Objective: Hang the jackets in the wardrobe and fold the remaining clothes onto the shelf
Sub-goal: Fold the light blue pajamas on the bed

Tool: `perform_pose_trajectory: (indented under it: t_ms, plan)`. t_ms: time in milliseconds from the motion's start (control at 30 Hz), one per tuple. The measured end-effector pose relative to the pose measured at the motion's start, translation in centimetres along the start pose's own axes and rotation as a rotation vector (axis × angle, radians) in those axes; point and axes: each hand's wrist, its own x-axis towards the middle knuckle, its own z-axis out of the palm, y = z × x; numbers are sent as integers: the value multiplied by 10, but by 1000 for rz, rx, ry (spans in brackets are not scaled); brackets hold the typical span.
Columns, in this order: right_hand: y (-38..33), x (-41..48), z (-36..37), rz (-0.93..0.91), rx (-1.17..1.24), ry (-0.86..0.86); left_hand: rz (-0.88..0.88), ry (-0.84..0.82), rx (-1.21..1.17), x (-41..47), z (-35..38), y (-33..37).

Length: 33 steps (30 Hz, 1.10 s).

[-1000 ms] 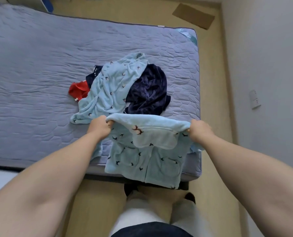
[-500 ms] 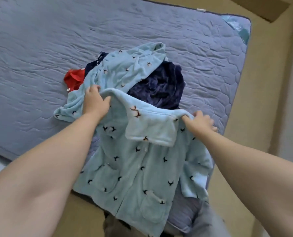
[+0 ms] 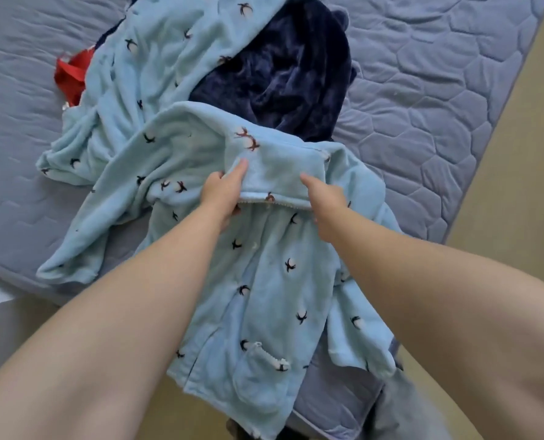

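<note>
Pinching collar (image 3: 277, 176) with left hand (image 3: 221, 193) and right hand (image 3: 326, 198), fingers (image 3: 240, 166) clamped on fleece, seemingly squaring top (image 3: 258, 296) flat below fingers on bed (image 3: 423, 122) for folding, leaving pile (image 3: 280, 68) beyond fingers.

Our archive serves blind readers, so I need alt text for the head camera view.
The left hand and right hand hold the collar of a pale blue fleece top spread on a grey bed, its hem over the edge. Behind it lie a matching blue garment, a dark blue garment and a red garment.
</note>
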Motion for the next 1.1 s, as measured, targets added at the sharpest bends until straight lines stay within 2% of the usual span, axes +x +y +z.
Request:
perform_pose_trajectory:
  t_ms: [100,200,300,367,433,500,567,667,700,767,867,933,1033,1100]
  plan:
    - [-18,3,-4,62,9,-74,22,19,17,3,6,21]
    - [-47,0,-13,60,30,-113,34,-28,-123,2,14,66]
    - [-80,0,-23,-56,332,-205,79,-184,-351,0,25,115]
    - [-94,2,-34,-147,420,-244,125,-226,-376,-3,41,134]
    - [-96,6,-44,-199,312,-179,186,-159,-214,-10,64,133]
    - [-83,15,-59,-267,76,10,234,-85,-35,-18,89,110]
    - [-62,27,-83,-338,-176,205,211,-92,70,-28,111,70]
    - [-21,37,-127,-200,-434,309,108,-154,194,-49,136,0]
    - [-6,38,-141,-127,-523,306,74,-185,229,-56,143,-22]
    - [21,39,-162,-10,-626,171,3,-251,252,-69,155,-59]
    - [53,33,-180,111,-608,-48,-128,-324,171,-84,166,-93]
    - [65,26,-189,122,-627,-74,-158,-327,182,-87,170,-104]
    - [68,14,-202,55,-680,-106,-112,-325,255,-85,172,-105]
    - [66,2,-208,-12,-549,-121,-100,-348,273,-83,174,-101]
